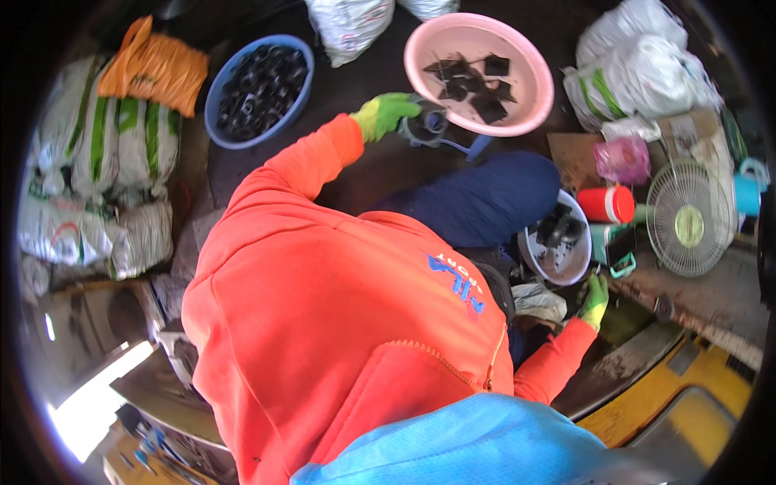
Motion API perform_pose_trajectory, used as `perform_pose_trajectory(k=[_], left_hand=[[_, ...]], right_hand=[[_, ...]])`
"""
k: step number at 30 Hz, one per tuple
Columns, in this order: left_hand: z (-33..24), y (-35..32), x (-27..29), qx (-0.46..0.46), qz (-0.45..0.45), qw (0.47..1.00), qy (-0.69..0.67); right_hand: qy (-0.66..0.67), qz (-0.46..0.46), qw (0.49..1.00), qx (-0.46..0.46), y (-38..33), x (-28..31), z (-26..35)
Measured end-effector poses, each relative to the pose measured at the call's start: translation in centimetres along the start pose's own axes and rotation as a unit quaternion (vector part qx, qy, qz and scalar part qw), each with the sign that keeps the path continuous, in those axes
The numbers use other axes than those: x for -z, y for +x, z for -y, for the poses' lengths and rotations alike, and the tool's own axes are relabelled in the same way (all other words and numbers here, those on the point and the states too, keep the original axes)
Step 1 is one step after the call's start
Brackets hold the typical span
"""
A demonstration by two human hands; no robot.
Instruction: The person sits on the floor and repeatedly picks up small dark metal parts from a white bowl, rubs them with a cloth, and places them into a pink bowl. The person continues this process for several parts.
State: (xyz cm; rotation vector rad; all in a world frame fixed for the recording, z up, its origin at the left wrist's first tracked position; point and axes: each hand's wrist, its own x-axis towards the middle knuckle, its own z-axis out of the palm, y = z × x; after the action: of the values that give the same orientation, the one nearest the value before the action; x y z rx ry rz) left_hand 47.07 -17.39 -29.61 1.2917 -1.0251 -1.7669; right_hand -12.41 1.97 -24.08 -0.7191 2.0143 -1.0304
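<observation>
My left hand (386,115), in a yellow-green glove, reaches out at the upper middle. Its fingers are closed on a black round part (428,124) with a hollow end, just beside the pink basin (543,101). Black flat pieces (488,107) lie in that basin. At the right, my right hand (594,302), gloved the same way, is near the table edge below a phone (621,245). Its fingers point up and look apart, with nothing visible in them. A white basin (584,271) with black pieces (560,229) stands close to that hand.
A blue basin (217,129) full of black rounded parts stands at the upper left. Stacked sacks (93,162) and an orange bag (158,69) line the left side. White bags (634,69), a fan (689,218) and a red container (606,204) are at the right.
</observation>
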Motion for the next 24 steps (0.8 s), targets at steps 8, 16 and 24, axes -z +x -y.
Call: perform_pose_trajectory(k=[8,16,24], left_hand=[[20.7,-5.5,15.3,0.22,-0.103,0.807,0.538],[8.3,-0.9,30.0,0.128,-0.445,0.64,0.613],[1.8,1.1,29.9,0.032,-0.108,0.306,0.945]], right_hand=[[0.049,0.095,0.985,-0.132,1.1,-1.0,-4.0],[0.066,0.054,0.977,-0.195,-0.2,0.6,-5.6],[0.094,0.01,0.981,-0.167,-3.4,-1.8,-3.8]])
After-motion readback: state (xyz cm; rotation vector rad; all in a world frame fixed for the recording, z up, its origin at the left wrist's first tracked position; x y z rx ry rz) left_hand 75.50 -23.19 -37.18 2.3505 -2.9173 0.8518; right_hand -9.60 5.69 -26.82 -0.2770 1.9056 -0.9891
